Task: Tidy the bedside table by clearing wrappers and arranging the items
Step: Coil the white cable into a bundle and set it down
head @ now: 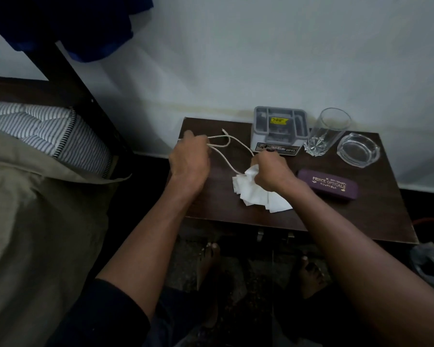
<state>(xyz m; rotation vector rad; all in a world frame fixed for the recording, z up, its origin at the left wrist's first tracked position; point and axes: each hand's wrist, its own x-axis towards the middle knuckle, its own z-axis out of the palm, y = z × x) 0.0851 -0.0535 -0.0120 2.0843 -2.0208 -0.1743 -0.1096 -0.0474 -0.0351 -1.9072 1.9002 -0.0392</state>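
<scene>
head view: only camera, looks down on the bedside table [323,221], bed to its left.
left hand [189,156]: fingers closed on loops of the white cord [232,156] at the table's back-left. Looks like it is gathering the cord into a coil so it stores neat.
right hand [271,171]: fist clenched on the crumpled white wrappers [258,194], mid-table near the front. The cord's other end runs in toward this fist; can't tell if it also pinches the cord.
why so: probably one hand per job, cord bundled left, paper bunched right so it lifts off in one grab.
back row: grey organiser box [278,131], drinking glass [326,131], glass ashtray [357,150], lined up by the wall, glass just beside the box, ashtray near it. Reads as already arranged.
spectacle case [327,185]: purple, lies flat just right of the right wrist, angled, apart from the back row.
counts: 1 cord, 1 box, 1 glass, 1 ashtray, 1 case, 1 wad of paper (sheet count not readable).
progress: judged midway, paper not yet off the table.
</scene>
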